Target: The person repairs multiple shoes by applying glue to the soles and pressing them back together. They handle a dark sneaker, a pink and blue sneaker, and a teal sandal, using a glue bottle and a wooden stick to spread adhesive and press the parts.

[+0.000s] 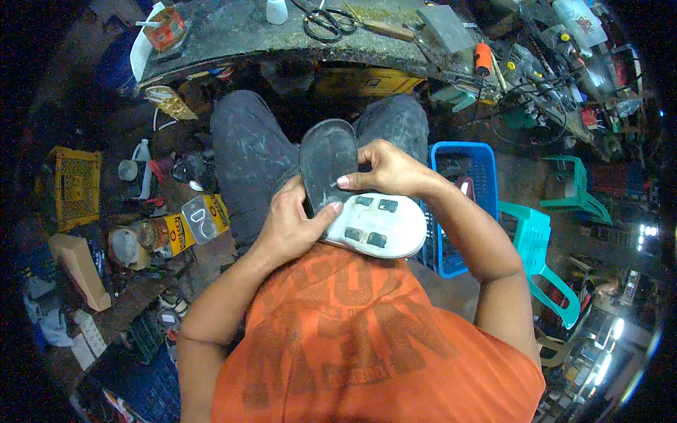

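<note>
A black shoe sole (pixel 328 151) is held over my lap, its rounded end pointing away from me. My left hand (pixel 290 222) grips its near left edge, the thumb lying across the lower part. From the right, my right hand (pixel 388 169) pinches the other edge, thumb pressed on the dark face and fingers curled behind. Below the right hand lies a white sole (pixel 396 225) with several dark rectangular patches, its rounded end to the right. My left thumb is close to its left end. Whether the two soles are joined there is hidden.
Scissors (pixel 329 25) and an orange cylinder (pixel 482 59) lie on the workbench (pixel 247 42) ahead. A blue basket (pixel 462 148) and a green plastic stool (pixel 525 229) stand at my right. On the left are a yellow crate (pixel 76 187) and a cardboard box (pixel 81 271).
</note>
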{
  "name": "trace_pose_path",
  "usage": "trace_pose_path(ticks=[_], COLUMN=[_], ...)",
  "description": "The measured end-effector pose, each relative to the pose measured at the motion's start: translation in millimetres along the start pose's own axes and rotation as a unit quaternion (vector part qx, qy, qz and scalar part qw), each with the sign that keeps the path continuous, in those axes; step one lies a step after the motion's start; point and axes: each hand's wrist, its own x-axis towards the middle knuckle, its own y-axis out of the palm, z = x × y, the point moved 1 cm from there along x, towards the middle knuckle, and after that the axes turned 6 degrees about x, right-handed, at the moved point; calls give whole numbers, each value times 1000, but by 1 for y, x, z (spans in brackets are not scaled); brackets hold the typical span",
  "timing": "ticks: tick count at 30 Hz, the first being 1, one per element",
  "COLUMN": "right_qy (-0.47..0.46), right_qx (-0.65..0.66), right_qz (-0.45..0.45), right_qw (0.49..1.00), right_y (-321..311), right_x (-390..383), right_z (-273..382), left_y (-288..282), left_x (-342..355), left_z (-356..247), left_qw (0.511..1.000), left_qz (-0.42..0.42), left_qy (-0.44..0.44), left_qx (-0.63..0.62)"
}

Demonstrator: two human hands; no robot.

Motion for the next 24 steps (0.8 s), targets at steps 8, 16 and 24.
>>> trace_pose_path(ticks=[8, 16, 24], right_qy=[-29, -44, -197], right_qx=[43, 40, -29], right_qz=[-66, -62, 77], right_qw=[997, 996, 977], right_y=[14, 16, -23], right_x=[-5, -9, -8], right_z=[-11, -1, 93], left_y=[0, -4, -56], left_x=[0, 5, 10], left_z=[1, 11, -15], left_qw=[997, 992, 966], left_qz=[1, 4, -53], left_qy=[-4, 115, 207], left_qx=[75, 46, 145])
